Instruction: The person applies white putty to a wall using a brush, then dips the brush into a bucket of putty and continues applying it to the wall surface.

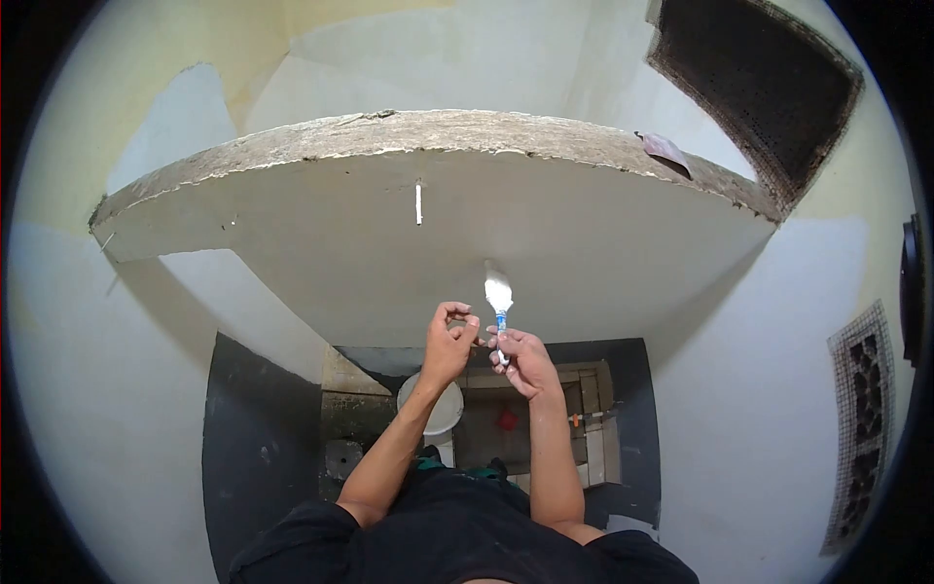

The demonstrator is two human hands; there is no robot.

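In my right hand (526,362) is a slim putty knife (502,319) with a blue and white handle, pointing up and away from me. Its blade is coated thickly with white paste (497,288), the tip overlapping the grey-white wall panel (341,238) in this view. Fingers and thumb wrap around the handle's lower end. Just left of it, my left hand (450,346) is raised with its fingers loosely bent and apart, holding nothing. Its fingertips come close to the right hand's fingers. Pale residue marks the fingers.
A rough ledge (467,131) tops the panel, with a dry leaf (665,151) at its right. A white peg (419,204) sticks out of the panel. Below my hands stand a white bucket (443,407) and an orange-handled tap (576,420). Mesh-edged openings (861,419) lie at right.
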